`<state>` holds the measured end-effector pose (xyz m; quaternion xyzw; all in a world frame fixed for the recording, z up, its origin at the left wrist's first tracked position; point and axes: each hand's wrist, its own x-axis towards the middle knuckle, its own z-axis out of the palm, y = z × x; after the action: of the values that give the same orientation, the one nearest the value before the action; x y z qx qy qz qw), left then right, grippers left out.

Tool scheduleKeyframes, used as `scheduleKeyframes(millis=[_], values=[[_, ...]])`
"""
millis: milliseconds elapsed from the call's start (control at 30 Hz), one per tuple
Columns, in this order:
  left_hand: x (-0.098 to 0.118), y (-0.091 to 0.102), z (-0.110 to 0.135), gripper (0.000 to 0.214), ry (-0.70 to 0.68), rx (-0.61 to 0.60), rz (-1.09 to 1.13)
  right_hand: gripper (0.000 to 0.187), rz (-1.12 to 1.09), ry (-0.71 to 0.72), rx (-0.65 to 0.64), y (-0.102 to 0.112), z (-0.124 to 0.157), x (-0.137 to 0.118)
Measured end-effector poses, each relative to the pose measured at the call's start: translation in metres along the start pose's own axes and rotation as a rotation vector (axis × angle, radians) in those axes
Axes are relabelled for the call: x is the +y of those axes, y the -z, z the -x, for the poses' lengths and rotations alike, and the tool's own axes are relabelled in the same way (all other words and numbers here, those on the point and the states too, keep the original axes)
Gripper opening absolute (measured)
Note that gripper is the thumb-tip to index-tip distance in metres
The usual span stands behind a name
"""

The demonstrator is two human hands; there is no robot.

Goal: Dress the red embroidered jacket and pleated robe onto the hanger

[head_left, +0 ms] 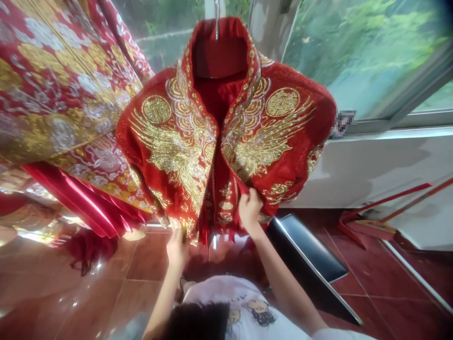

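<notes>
In front of me a red jacket (pixel 304 94) with gold and silver embroidery hangs from a metal hanger (pixel 217 19). Its high collar stands up and the front gapes open, showing the red lining. My left hand (pixel 178 243) is closed on the lower front edge of the jacket, at the left. Higher up, my right hand (pixel 250 208) pinches the jacket's right front edge. The fingertips of both hands are partly hidden by the cloth.
Another red garment (pixel 71 85) with gold and silver patterns hangs close on the left. A black, chair-like object (pixel 307 245) stands at the lower right. Beyond it, a red-handled dustpan or broom (pixel 378 222) leans by the wall. Windows (pixel 347 56) lie behind the jacket.
</notes>
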<state>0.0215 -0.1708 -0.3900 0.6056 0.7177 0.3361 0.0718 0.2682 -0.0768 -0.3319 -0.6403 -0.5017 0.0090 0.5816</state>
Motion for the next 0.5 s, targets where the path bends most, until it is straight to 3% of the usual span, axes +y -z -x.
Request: scheduleKeyframes(millis=[100, 167, 233, 300, 367, 433, 500], values=[[0.033, 0.010, 0.007, 0.016, -0.051, -0.083, 0.139, 0.022, -0.093, 0.030, -0.077, 0.039, 0.033, -0.044], [0.062, 0.008, 0.016, 0.018, -0.063, -0.148, 0.260, 0.020, -0.304, 0.151, -0.191, 0.061, 0.056, -0.071], [0.085, -0.003, 0.021, 0.015, -0.061, -0.232, 0.417, 0.017, -0.415, 0.263, -0.245, 0.066, 0.069, -0.086], [0.099, -0.024, 0.017, 0.009, -0.043, -0.285, 0.523, 0.015, -0.359, 0.254, -0.272, 0.050, 0.069, -0.083], [0.100, -0.048, 0.005, 0.007, -0.014, -0.286, 0.566, 0.016, -0.231, 0.121, -0.305, 0.023, 0.058, -0.068], [0.091, -0.069, -0.011, 0.009, 0.017, -0.272, 0.602, 0.025, -0.173, 0.000, -0.333, -0.003, 0.044, -0.049], [0.076, -0.081, -0.024, 0.010, 0.049, -0.278, 0.662, 0.032, -0.199, -0.051, -0.380, -0.015, 0.038, -0.031]])
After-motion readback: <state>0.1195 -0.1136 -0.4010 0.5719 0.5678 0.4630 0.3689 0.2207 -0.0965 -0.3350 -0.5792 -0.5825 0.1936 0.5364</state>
